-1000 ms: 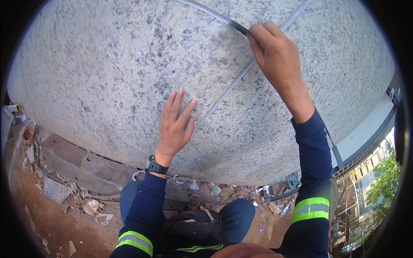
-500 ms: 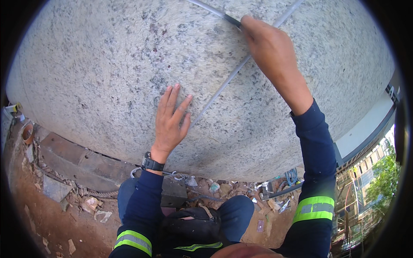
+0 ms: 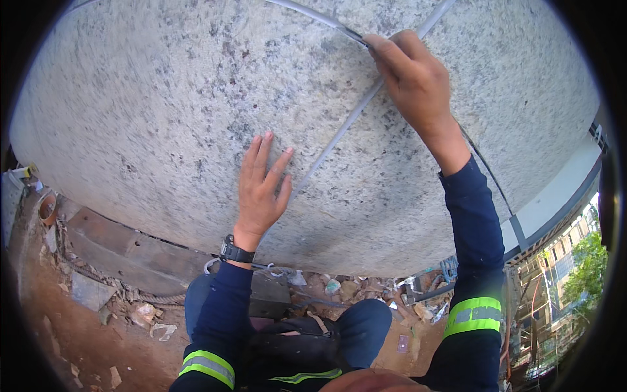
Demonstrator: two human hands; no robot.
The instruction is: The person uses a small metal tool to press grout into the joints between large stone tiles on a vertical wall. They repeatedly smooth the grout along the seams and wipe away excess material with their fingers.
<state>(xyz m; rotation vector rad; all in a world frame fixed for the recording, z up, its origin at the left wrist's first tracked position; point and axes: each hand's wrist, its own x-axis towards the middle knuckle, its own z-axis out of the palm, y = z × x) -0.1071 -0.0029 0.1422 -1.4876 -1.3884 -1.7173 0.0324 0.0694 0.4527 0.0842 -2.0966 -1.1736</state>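
A large, pale, grey-speckled stone surface (image 3: pixel 313 85) fills most of the view. My left hand (image 3: pixel 264 193) lies on it, fingers spread and empty. Higher up and to the right, my right hand (image 3: pixel 415 78) is closed, thumb and fingertips together at the surface. What they hold, if anything, is hidden. A light grey line (image 3: pixel 346 124) runs diagonally across the stone and passes under this hand. Another grey line (image 3: pixel 307 12) comes from the top left and turns dark by my fingertips. Beyond my wrist a thin dark line (image 3: pixel 483 160) continues to the lower right.
Below the stone, brown ground holds rubble and scraps (image 3: pixel 147 313), a rope (image 3: pixel 166 299) and a flat grey ledge (image 3: pixel 130 248). A small orange-brown ring-shaped thing (image 3: pixel 48 208) lies far left. Blue cord (image 3: pixel 449 268) sits near my right sleeve. A building and a tree (image 3: pixel 588 268) show at right.
My right hand has shifted slightly down and its fingers have turned, still closed. The dark line beyond its wrist now shows. My left hand stays spread on the stone; the view has shifted a little.
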